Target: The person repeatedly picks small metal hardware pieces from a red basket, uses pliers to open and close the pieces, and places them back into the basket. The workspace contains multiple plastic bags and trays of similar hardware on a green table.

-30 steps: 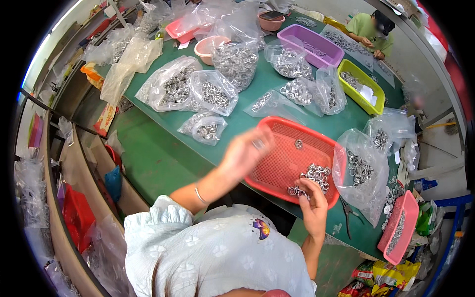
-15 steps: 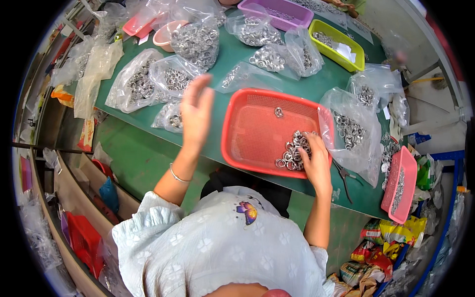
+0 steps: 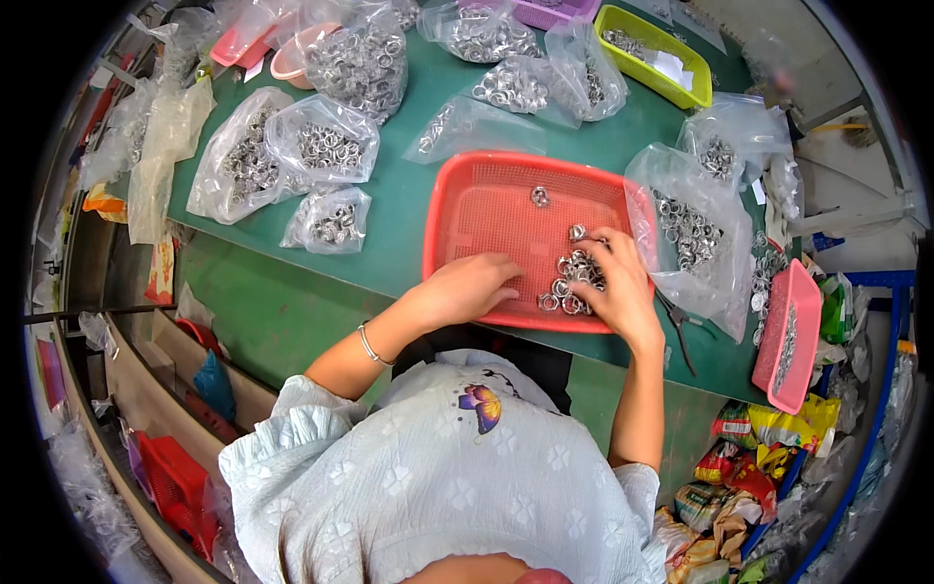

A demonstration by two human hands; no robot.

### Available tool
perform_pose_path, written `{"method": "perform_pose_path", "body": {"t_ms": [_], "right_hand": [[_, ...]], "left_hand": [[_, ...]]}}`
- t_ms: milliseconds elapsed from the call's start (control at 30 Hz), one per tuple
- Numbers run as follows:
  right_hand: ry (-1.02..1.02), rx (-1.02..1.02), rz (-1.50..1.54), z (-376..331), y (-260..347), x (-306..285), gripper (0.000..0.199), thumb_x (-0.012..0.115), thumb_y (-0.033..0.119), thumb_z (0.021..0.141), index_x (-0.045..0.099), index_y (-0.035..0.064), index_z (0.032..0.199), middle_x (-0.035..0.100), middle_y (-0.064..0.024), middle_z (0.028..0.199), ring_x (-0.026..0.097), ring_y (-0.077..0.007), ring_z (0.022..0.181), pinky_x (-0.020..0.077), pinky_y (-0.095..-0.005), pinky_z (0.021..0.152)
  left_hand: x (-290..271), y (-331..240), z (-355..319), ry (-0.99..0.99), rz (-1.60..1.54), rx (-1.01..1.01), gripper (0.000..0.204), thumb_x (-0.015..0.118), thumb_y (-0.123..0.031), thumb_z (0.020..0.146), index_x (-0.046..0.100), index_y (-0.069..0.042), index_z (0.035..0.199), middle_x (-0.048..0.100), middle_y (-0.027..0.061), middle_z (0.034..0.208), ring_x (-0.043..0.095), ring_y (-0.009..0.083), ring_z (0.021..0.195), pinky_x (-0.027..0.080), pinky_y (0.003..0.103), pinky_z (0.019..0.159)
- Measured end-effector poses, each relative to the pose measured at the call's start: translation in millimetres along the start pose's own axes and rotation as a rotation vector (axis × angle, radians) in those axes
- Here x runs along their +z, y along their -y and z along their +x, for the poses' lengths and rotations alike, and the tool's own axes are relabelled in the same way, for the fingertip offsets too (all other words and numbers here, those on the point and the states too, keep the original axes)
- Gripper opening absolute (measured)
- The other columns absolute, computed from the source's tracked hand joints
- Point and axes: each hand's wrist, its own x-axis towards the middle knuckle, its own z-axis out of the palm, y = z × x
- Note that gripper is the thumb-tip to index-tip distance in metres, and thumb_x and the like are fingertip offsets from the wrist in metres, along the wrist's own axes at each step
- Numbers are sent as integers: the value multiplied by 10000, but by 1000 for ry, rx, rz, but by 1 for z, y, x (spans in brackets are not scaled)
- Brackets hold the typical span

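Observation:
A red plastic basket with a mesh bottom stands at the table's near edge. Small silvery metal rings lie piled in its right part, and a small clump of rings sits apart near the far wall. My right hand reaches over the pile from the right, thumb and fingers apart, fingertips at the rings; one ring lies by the index fingertip. Over the basket's near left wall, my left hand has slightly bent, parted fingers and nothing visible in them.
Clear bags of rings lie left, and another bag overlaps the basket's right rim. Pliers rest beside the basket. A pink basket stands at the table's right end, a yellow-green basket at the back.
My left hand has come down and right from above the bags to the basket's near left side. My right hand stays at the pile, its fingers lifted slightly and spread more.

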Motion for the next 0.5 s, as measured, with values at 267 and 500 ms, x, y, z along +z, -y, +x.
{"method": "perform_pose_path", "body": {"t_ms": [267,500], "right_hand": [[273,8,-175,7,-11,16,272,706,109,647,609,66,898,496,-67,1017,466,-260,991,322,-387,871],[200,-90,-50,9,1,20,187,691,89,651,614,55,818,495,-66,1046,445,-260,1028,293,-426,919]], "left_hand": [[3,2,0,-74,-30,23,341,563,-198,825,516,-12,1108,563,156,998,541,344,926,442,413,794],[3,3,0,-78,-36,12,347,560,-219,830,515,-14,1107,563,157,1006,540,340,935,440,411,800]]}}
